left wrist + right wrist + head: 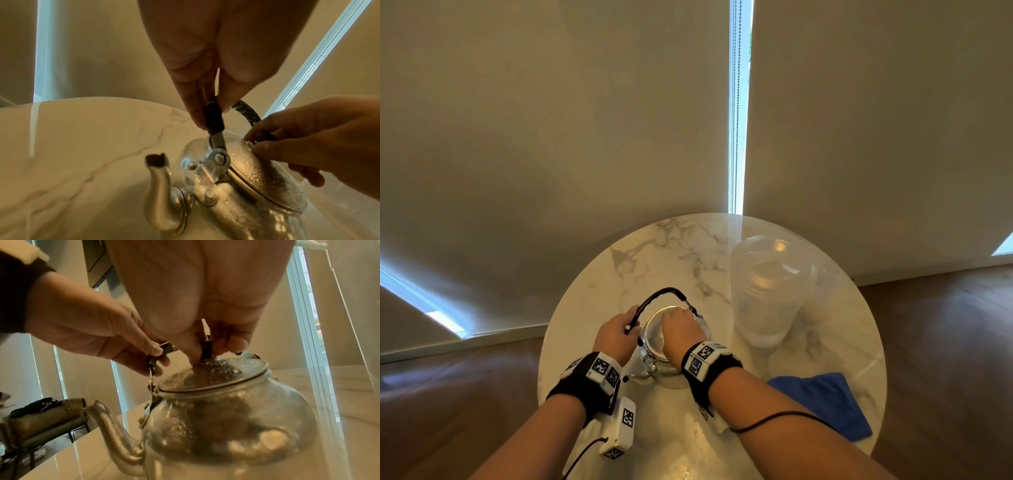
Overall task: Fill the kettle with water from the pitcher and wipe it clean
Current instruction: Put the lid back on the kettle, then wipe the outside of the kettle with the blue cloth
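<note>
Right hand (197,308): pinches lid knob (206,348). Left hand (205,53): pinches handle (213,118), steadying kettle (226,418). Best practice: lift lid (213,374) straight, keep handle tilted aside.

kettle (654,356): silver metal, upright, lower centre of head view, lid on, black handle raised
pitcher (767,291): clear plastic, upright, right of kettle
cloth (828,401): blue, crumpled, lower right
</note>
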